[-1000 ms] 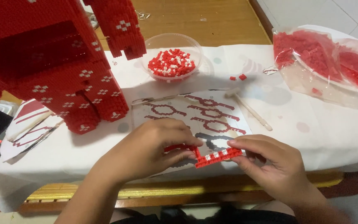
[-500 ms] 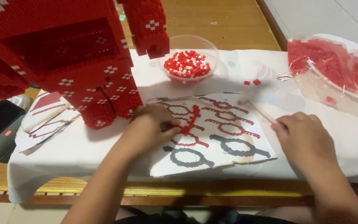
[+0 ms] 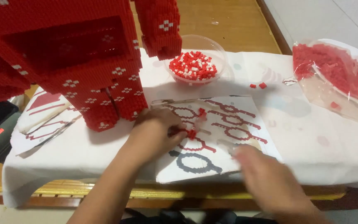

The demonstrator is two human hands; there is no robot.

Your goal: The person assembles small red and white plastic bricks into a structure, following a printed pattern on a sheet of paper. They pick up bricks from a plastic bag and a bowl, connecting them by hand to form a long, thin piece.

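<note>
On the printed sheet (image 3: 228, 132) over the white tablecloth (image 3: 311, 141), the left hand (image 3: 156, 130) rests with fingers curled, pinching a small strip of red bricks (image 3: 192, 133) against the paper. The right hand (image 3: 270, 182) hovers near the sheet's lower corner, blurred; I cannot tell how its fingers stand. A bowl of bricks (image 3: 193, 66) sits behind.

Large red brick-built model (image 3: 75, 58) with white flower motifs, standing at the table's left. Clear bowl (image 3: 195, 62) of red and white bricks behind the printed sheet. Clear plastic bags (image 3: 336, 79) of red bricks at right. Two loose red bricks (image 3: 258, 86) on the white tablecloth (image 3: 311, 141). Folded leaflets (image 3: 42, 120) at left.
</note>
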